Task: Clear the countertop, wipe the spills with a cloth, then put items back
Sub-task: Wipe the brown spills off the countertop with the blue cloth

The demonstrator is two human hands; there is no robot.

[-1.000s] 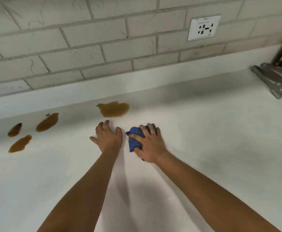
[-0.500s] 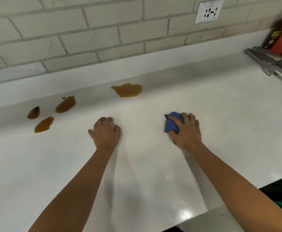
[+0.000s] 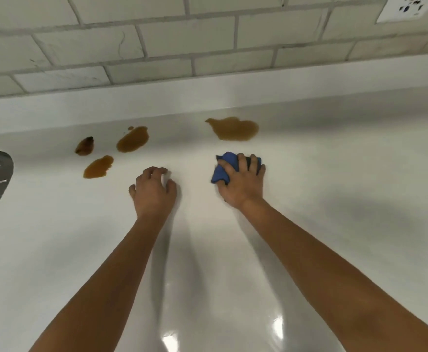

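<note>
Both forearms are reaching out toward 12 o'clock over the white countertop (image 3: 335, 199). The left hand (image 3: 154, 193) is resting palm down, fingers curled, holding nothing. The right hand (image 3: 242, 184) is pressing down, clamped on the bunched blue cloth (image 3: 224, 167). Brown spills (image 3: 233, 128) are lying beyond, from 10 to 12 o'clock.

txt: none legible | wall outlet (image 3: 411, 7): markings too blurred

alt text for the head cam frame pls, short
A person's right hand presses a blue cloth on a white countertop, just short of the nearest of four brown spills. The left hand rests empty beside it, fingers curled.
</note>
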